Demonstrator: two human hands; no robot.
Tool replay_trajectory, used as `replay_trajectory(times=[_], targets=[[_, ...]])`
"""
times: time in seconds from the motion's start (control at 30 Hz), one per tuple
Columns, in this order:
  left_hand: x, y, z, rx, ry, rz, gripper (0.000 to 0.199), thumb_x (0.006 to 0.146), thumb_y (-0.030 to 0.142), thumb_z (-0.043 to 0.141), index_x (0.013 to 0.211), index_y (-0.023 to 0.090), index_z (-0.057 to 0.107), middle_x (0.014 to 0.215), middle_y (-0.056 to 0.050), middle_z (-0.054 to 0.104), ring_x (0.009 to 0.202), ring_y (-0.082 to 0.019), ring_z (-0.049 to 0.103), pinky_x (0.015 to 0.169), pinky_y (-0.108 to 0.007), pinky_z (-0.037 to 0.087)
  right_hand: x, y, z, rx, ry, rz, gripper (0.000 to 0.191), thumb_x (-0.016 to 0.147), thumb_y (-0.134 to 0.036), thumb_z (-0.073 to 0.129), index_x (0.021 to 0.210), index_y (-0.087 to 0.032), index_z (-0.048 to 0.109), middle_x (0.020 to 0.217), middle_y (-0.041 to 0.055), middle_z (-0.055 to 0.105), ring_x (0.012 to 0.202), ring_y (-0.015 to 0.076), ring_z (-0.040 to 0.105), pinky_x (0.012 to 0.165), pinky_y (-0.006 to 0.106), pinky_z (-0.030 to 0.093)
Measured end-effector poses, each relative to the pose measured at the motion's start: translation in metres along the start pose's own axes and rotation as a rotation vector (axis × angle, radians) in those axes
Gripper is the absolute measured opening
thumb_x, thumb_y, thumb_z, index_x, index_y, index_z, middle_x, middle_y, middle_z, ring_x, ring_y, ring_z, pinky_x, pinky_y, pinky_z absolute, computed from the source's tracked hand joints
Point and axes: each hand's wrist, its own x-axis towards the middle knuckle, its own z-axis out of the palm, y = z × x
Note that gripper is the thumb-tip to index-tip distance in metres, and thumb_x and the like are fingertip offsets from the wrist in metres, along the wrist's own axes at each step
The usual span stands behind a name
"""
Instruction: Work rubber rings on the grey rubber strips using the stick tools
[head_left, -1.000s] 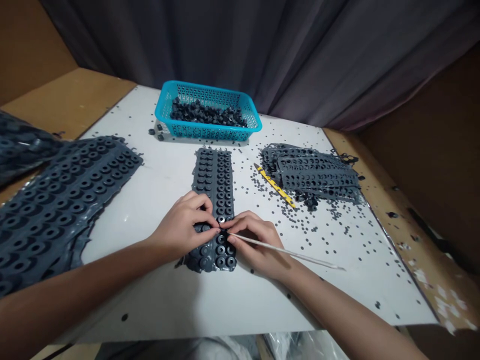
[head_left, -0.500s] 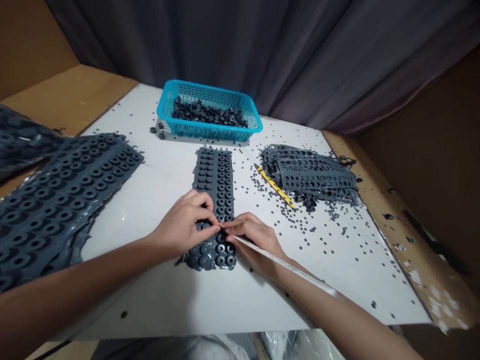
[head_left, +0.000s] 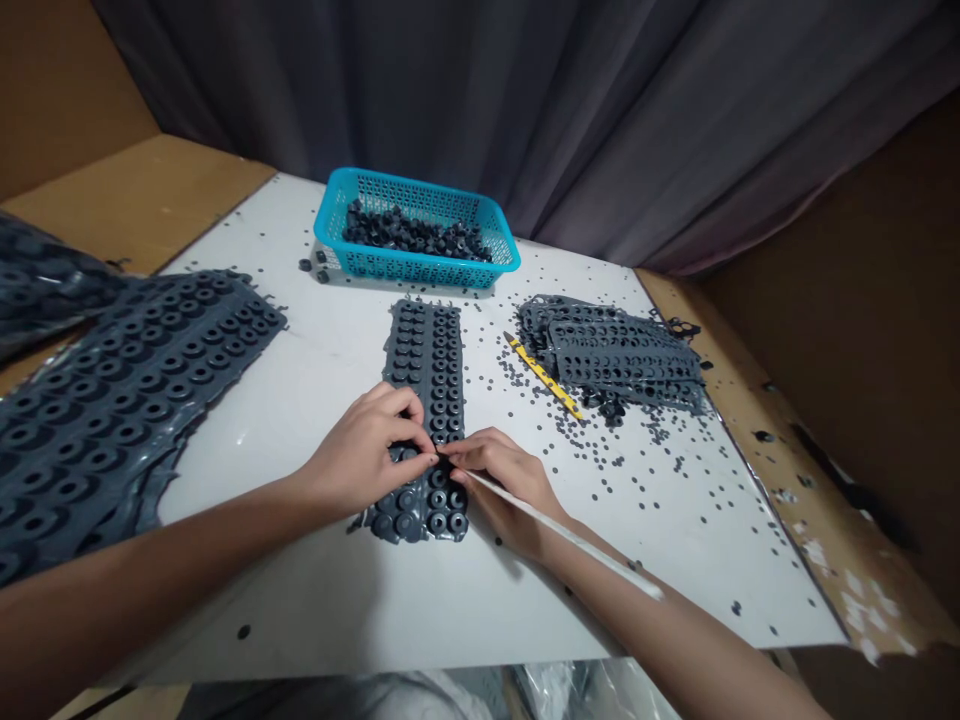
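- Some work looks done: loose black bits (head_left: 412,237) sit in the blue basket (head_left: 420,270) at the top, and holey sheets (head_left: 630,350) lie at the right.
- Much looks left: the gray strip (head_left: 427,372) in the middle and the big sheet (head_left: 150,370) at the left have many rings.
- The strip looks rubbery, bumpy, ragged at its edges.
- Left hand (head_left: 369,452): fingers pinched on the strip; can't tell on what.
- Right hand (head_left: 514,490): fingers hold a white stick (head_left: 556,527).

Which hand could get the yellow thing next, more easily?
Probably the right hand: it's nearer the yellow thing, which lies on its side of the middle sheet. Its grip has the white stick, though. The left hand is farther away.
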Motion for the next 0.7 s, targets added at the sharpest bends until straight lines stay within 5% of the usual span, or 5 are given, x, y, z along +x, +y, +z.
replay_trajectory(times=[0.23, 0.37, 0.53, 0.7], targets=[[-0.002, 0.000, 0.001, 0.007, 0.024, 0.007, 0.009, 0.081, 0.021, 0.062, 0.076, 0.020, 0.070, 0.086, -0.003, 0.054, 0.086, -0.020, 0.047, 0.077, -0.034, 0.040, 0.002, -0.005, -0.002, 0.083, 0.032, 0.151, 0.006, 0.089, -0.017, 0.055, 0.085, -0.019, 0.059, 0.095, 0.0094, 0.071, 0.090, 0.0176, 0.066, 0.077, 0.031, 0.053], [-0.003, -0.002, 0.002, 0.003, 0.029, 0.005, 0.005, 0.079, 0.023, 0.065, 0.079, 0.021, 0.069, 0.088, -0.003, 0.054, 0.088, -0.020, 0.047, 0.078, -0.034, 0.040, 0.003, 0.000, -0.007, 0.293, 0.205, 0.397, 0.005, 0.087, -0.026, 0.059, 0.085, -0.021, 0.059, 0.096, 0.0062, 0.071, 0.091, 0.0179, 0.067, 0.078, 0.032, 0.053], [-0.003, -0.001, 0.000, -0.018, 0.037, 0.001, 0.005, 0.078, 0.022, 0.063, 0.081, 0.021, 0.067, 0.089, -0.003, 0.055, 0.088, -0.020, 0.048, 0.078, -0.034, 0.041, 0.007, 0.012, -0.019, 0.402, 0.396, 0.540, 0.012, 0.081, -0.033, 0.067, 0.079, -0.022, 0.062, 0.101, 0.0057, 0.069, 0.103, 0.0196, 0.062, 0.088, 0.036, 0.049], [-0.005, 0.001, 0.000, -0.028, 0.052, 0.010, 0.007, 0.079, 0.020, 0.058, 0.082, 0.020, 0.065, 0.091, -0.003, 0.055, 0.090, -0.020, 0.048, 0.080, -0.033, 0.041, 0.007, 0.016, -0.020, 0.672, 0.410, 0.661, 0.017, 0.079, -0.037, 0.069, 0.078, -0.022, 0.061, 0.096, 0.0033, 0.071, 0.085, 0.0157, 0.065, 0.081, 0.032, 0.050]])
